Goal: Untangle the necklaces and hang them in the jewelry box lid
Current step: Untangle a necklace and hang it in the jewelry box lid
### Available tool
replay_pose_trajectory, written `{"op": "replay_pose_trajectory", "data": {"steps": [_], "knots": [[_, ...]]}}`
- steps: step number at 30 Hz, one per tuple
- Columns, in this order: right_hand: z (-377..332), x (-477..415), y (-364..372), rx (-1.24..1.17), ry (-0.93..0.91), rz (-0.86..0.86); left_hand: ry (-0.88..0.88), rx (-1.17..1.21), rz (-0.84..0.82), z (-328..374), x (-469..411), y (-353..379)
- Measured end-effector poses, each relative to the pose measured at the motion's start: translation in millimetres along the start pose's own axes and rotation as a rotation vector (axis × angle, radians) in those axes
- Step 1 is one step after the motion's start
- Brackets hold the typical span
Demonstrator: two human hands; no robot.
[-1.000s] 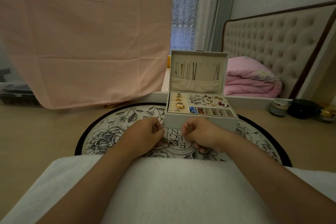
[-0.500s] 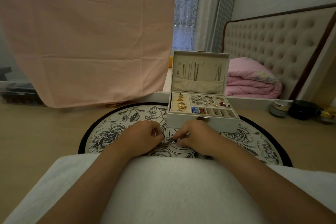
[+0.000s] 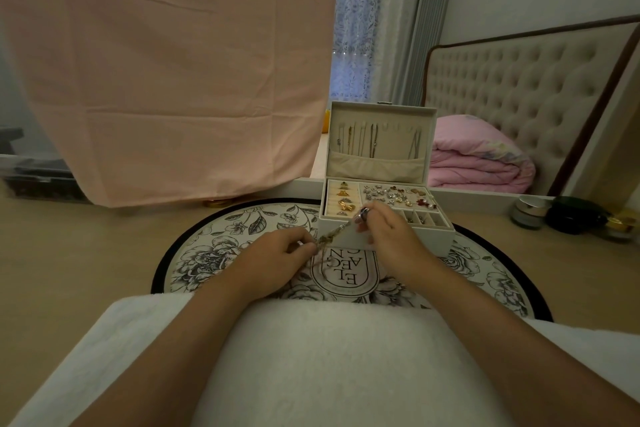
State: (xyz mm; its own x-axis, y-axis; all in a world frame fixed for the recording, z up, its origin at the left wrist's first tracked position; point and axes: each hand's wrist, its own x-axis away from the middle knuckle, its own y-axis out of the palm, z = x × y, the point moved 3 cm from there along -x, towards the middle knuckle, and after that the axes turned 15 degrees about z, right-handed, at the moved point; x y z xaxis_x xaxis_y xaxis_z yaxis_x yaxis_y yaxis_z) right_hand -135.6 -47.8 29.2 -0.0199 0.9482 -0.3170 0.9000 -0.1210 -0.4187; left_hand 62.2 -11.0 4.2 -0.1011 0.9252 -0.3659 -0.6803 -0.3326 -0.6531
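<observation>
Necklaces (image 3: 330, 236) are finally getting stretched out. Half a second ago both hands were bunched low over the rug (image 3: 221, 246) with the chains balled up between them. Now the right hand (image 3: 389, 234) has lifted up in front of the jewelry box (image 3: 440, 241), pinching what looks like a dark pendant (image 3: 363, 214) at its fingertips. The left hand (image 3: 277, 255) has stayed down by the rug, pinching the other end. So the chains run as a slanted line between the two hands, off the floor and just in front of the box's front wall.

There's a thicker clump near the left fingertips, which I'd guess is the knot still sitting there, though it's too small to really tell. My read is that this is the pull-apart stage, and nothing is loose enough to hang yet.

The lid (image 3: 381, 107) stands open behind, with several chains already hanging in it and what look like a few free hooks between them.
</observation>
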Motion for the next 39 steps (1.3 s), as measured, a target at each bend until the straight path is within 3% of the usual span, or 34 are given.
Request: {"op": "replay_pose_trajectory", "data": {"steps": [4, 8, 13, 19, 22, 24, 26, 32, 39], "knots": [[-1.0, -3.0, 6.1, -0.419, 0.288, 0.086, 0.045, 0.027, 0.034, 5.5, 0.1, 2.7], [-4.0, 0.3, 10.8, -0.672, 0.416, 0.098, 0.053, 0.028, 0.092, 8.1, -2.5, 2.6], [5.0, -3.1, 10.1, -0.689, 0.459, 0.109, 0.084, -0.173, 0.115, -0.4, -5.7, -5.1], [3.1, 0.3, 11.0, -0.583, 0.37, -0.15, 0.112, -0.634, 0.057, -8.1, -7.4, -19.7], [1.1, 2.2, 10.3, -0.588, 0.326, -0.219, 0.095, -0.156, 0.201, 9.1, -3.7, -11.7], [0.7, 1.8, 10.0, -0.611, 0.309, -0.273, -0.003, 0.243, 0.115, 28.5, 4.0, 3.0], [1.9, 0.8, 8.3, -0.602, 0.29, -0.31, -0.081, 0.475, 0.007, 37.5, 9.0, 18.4], [10.7, -6.2, -1.6, -0.382, 0.218, -0.309, -0.213, 0.521, 0.028, 23.9, 6.2, 23.4], [20.9, -13.6, -17.5, 0.193, -0.017, -0.305, -0.3, 0.486, -0.01, 17.1, 0.0, 8.3]]}}
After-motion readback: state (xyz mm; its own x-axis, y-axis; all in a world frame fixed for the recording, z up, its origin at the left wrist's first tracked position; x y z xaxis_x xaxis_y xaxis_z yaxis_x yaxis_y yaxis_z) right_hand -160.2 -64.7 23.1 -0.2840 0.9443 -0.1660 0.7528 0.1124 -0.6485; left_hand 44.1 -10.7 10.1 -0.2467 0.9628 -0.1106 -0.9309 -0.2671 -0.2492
